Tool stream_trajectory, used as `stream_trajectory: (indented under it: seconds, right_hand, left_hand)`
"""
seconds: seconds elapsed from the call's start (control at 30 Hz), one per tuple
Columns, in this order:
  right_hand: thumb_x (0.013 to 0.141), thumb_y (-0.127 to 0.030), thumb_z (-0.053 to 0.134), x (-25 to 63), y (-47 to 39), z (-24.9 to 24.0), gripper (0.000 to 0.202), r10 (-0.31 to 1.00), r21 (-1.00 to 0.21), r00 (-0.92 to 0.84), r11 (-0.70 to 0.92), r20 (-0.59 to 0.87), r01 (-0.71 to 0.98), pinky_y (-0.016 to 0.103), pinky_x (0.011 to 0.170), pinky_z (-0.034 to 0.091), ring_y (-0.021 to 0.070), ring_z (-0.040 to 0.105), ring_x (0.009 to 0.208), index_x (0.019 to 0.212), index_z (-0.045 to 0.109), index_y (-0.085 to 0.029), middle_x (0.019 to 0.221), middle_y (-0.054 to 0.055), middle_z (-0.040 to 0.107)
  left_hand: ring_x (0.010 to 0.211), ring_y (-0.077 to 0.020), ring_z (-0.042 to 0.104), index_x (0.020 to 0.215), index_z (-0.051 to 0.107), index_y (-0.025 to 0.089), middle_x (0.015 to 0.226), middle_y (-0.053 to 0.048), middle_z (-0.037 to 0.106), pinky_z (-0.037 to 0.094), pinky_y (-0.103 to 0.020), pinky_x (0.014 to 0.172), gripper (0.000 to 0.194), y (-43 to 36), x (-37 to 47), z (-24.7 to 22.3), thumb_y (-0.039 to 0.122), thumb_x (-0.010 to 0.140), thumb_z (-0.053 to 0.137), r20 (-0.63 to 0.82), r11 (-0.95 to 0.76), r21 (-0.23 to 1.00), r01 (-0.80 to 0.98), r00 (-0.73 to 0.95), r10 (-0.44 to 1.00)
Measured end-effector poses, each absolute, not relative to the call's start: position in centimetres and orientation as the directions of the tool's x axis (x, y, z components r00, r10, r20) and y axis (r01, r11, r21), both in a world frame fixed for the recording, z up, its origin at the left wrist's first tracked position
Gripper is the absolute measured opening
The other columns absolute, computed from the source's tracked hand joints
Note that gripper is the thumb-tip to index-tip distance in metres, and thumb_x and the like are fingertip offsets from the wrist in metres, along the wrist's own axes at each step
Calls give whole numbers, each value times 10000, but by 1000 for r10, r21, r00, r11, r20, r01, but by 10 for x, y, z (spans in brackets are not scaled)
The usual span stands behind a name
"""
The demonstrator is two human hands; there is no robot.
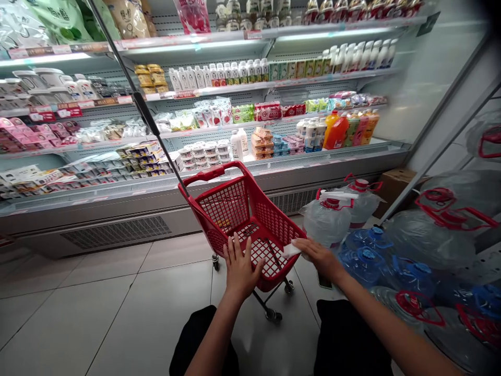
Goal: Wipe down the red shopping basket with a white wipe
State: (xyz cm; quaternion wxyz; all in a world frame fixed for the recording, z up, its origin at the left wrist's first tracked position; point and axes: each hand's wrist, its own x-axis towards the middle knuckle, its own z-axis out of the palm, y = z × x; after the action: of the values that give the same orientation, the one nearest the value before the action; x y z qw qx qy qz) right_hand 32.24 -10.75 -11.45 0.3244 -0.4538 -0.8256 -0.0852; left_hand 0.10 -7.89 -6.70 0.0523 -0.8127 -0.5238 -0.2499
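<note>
A red plastic shopping cart (pixel 274 214) with lattice sides stands on wheels in front of me. Its basket holds no goods that I can make out. My left hand (pixel 241 267) lies at the near left rim of the basket, fingers spread and holding nothing. At the near right corner, my right hand (pixel 318 257) pinches a folded white wipe (pixel 290 250) against the rim. Whether the wipe is paper or cloth does not show. A thin pole with a black sleeve (pixel 145 114) rises from the far left corner beside the handle (pixel 204 175).
An open refrigerated display (pixel 238 196) with drinks and dairy packs runs behind the cart. Large water jugs (pixel 326 216) and blue-capped bottles (pixel 366 256) crowd the right side, near a cardboard box (pixel 395 180). Pale tiles (pixel 129 308) cover the floor.
</note>
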Motion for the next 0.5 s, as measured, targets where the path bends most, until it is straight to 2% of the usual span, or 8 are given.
stream_trajectory:
  seconds: [0.13, 0.27, 0.33, 0.5]
  right_hand:
    - [974, 3, 378, 299, -113, -119, 690, 717, -159, -259, 460, 647, 874, 534, 1196, 480, 230, 621, 1355, 1605, 423, -272, 1437, 76, 673]
    - [952, 36, 351, 228, -142, -120, 766, 674, -125, -410, 597, 614, 793, 462, 1201, 490, 211, 564, 1416, 1655, 322, -266, 1513, 72, 612]
    - [963, 34, 330, 204, -152, -118, 758, 669, -136, -411, 607, 619, 783, 464, 1204, 486, 210, 536, 1440, 1671, 266, -226, 1542, 91, 580]
    - [1034, -19, 393, 227, -147, -112, 666, 607, -77, -537, 701, 585, 709, 448, 1211, 479, 186, 534, 1440, 1655, 304, -243, 1513, 63, 613]
  left_hand:
    - [1624, -426, 14, 1635, 357, 269, 1777, -133, -63, 196, -690, 1257, 738, -85, 2, -67, 422, 966, 629, 458, -458, 233, 858, 319, 830]
    - [1620, -438, -31, 1622, 380, 280, 1774, -111, -122, 186, -696, 1256, 747, -81, 9, -67, 305, 930, 660, 454, -471, 259, 843, 323, 830]
    - [1620, -437, -35, 1620, 385, 281, 1773, -101, -133, 186, -693, 1259, 724, -79, 8, -67, 289, 942, 638, 450, -479, 259, 839, 335, 828]
    - [1626, -413, -42, 1596, 427, 304, 1781, -70, -99, 194, -671, 1268, 675, -76, -3, -63, 268, 951, 622, 439, -503, 260, 824, 363, 822]
